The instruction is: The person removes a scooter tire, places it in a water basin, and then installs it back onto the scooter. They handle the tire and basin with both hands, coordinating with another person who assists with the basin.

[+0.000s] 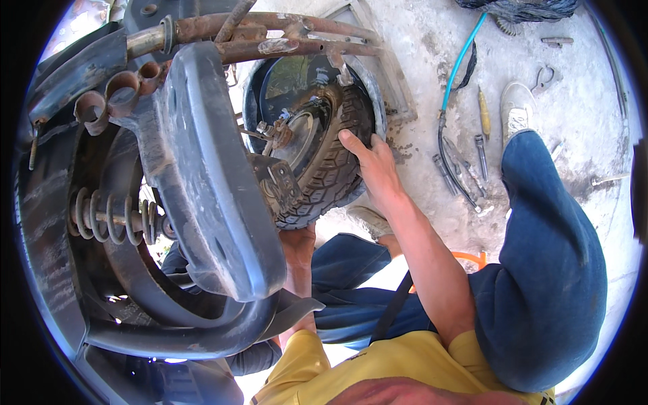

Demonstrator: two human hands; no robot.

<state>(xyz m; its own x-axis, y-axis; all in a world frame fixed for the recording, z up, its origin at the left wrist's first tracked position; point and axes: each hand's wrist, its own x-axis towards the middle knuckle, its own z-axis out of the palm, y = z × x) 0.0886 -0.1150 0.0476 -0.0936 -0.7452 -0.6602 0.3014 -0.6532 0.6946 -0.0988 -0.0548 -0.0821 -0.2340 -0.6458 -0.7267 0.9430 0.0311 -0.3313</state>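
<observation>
**Handling a knobbly tyre (328,167)**

The tyre lies partly over a round tub (380,101). Your right hand (379,169) grips its outer edge, thumb across the tread; your left hand (298,243) is at its near edge, fingers hidden, hold unclear. Expect stiff, weighty rubber, slippery if wet; hold opposite edges.

The tire (331,172) was blocked on its left by a dark panel (202,169); the basin (381,101) was overhung at its far side by rusty tubes (314,48). A free lane was left over the concrete floor (422,101) between basin and teal hose (462,61); nearer, passage was narrowed by the right hand (373,165) and scattered tools (481,155).
</observation>
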